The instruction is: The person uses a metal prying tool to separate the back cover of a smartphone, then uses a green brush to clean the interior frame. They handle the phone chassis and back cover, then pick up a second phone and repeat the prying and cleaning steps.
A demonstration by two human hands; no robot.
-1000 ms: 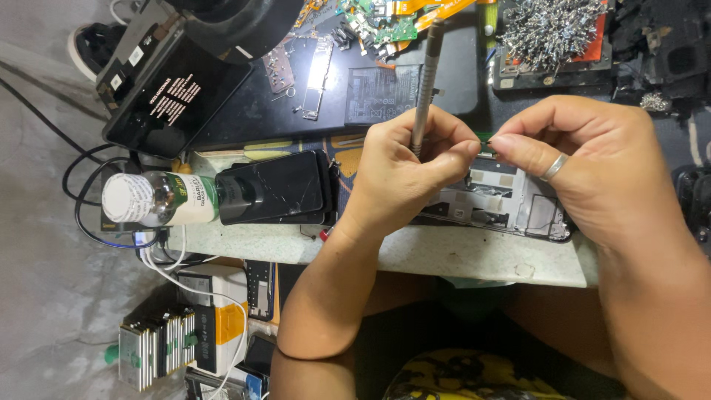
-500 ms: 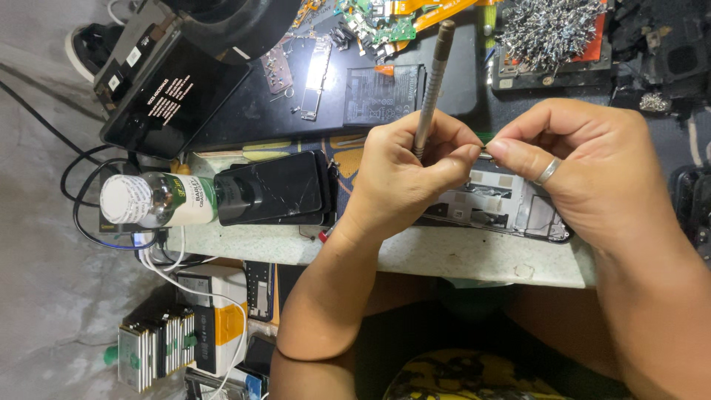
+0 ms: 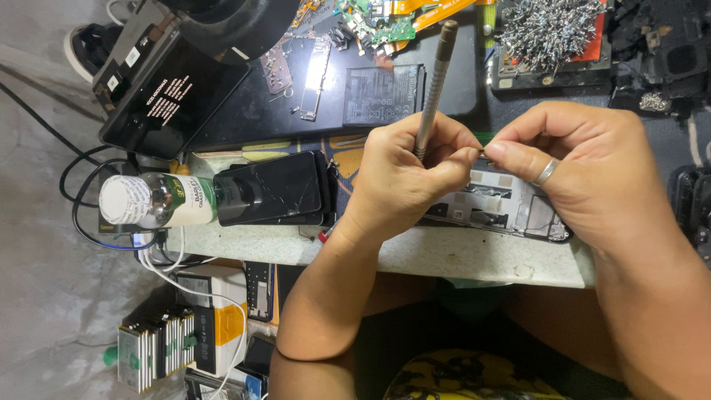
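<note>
My left hand (image 3: 404,174) is closed around a grey knurled metal screwdriver (image 3: 433,85) that stands up out of the fist, its tip hidden by my fingers. My right hand (image 3: 574,167), with a ring on one finger, pinches its thumb and forefinger together right at the left hand's fingertips, on something too small to make out. Both hands hover over an opened phone frame (image 3: 503,207) lying on the pale worktop edge (image 3: 444,255).
A stack of dark phones (image 3: 274,189) and a white-capped bottle (image 3: 155,200) lie left of my hands. Behind are a black battery (image 3: 381,92), a slim board (image 3: 315,70), green circuit boards (image 3: 389,30), a tray of metal bits (image 3: 548,33), a black tablet (image 3: 170,100) and cables (image 3: 78,200).
The screwdriver's top has tipped slightly to the right in my left hand. My right hand's fingertips have closed in against the left hand's fingers.
</note>
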